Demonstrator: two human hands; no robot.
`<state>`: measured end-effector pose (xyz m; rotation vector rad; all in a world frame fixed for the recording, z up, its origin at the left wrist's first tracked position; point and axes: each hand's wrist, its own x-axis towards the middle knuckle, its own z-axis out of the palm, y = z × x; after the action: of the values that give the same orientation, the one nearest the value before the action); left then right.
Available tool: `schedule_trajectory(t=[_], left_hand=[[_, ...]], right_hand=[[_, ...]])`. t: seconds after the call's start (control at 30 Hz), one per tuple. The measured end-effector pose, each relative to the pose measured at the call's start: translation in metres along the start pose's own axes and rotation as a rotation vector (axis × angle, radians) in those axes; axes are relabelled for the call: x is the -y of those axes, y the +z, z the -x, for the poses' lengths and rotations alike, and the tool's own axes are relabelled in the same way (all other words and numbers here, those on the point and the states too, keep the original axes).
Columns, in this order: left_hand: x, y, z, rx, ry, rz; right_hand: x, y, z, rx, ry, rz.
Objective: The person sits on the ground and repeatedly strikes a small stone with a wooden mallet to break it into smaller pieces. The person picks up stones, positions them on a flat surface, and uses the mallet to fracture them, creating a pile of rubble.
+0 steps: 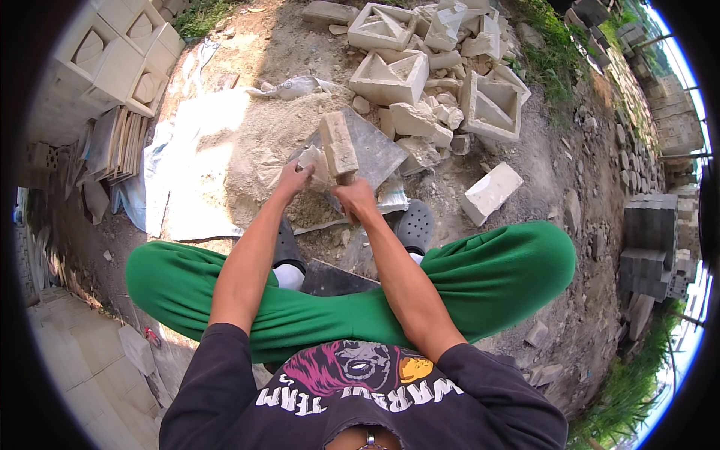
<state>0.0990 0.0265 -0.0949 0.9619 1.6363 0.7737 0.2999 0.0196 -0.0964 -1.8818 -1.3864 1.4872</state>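
My right hand (355,198) is closed round the short handle of a mallet. The mallet's blocky, pale, dust-covered head (339,142) points away from me. Just to its left, my left hand (295,180) grips a pale broken piece of stone (314,160); its lower part is hard to make out against the dust. Both sit over a flat grey slab (379,146) lying on the ground between my feet and the rubble. Beside the left hand spreads a heap of pale crushed grit (259,146).
Broken pale blocks (390,75) with triangular openings are piled at the far right. A loose block (492,193) lies nearer. White sheeting (187,172) lies under the grit. Patterned blocks (112,56) and thin boards (120,142) stand at left, grey blocks (649,232) at right.
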Motion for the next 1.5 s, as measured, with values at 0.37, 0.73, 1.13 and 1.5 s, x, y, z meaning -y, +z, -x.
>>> schedule_trajectory(t=[0.37, 0.73, 1.13, 1.5], left_hand=[[0.034, -0.013, -0.014, -0.117, 0.013, -0.001], [-0.013, -0.009, -0.015, -0.118, -0.241, -0.139], [-0.009, -0.003, -0.016, -0.200, -0.191, 0.217], [0.002, -0.016, -0.013, -0.196, -0.340, -0.615]], right_hand=[[0.008, -0.006, 0.032, -0.027, 0.115, -0.309], [-0.014, -0.025, 0.019, -0.043, 0.253, -0.470], [-0.007, -0.027, 0.021, -0.019, 0.301, -0.521], [-0.005, -0.028, 0.023, -0.021, 0.239, -0.433]])
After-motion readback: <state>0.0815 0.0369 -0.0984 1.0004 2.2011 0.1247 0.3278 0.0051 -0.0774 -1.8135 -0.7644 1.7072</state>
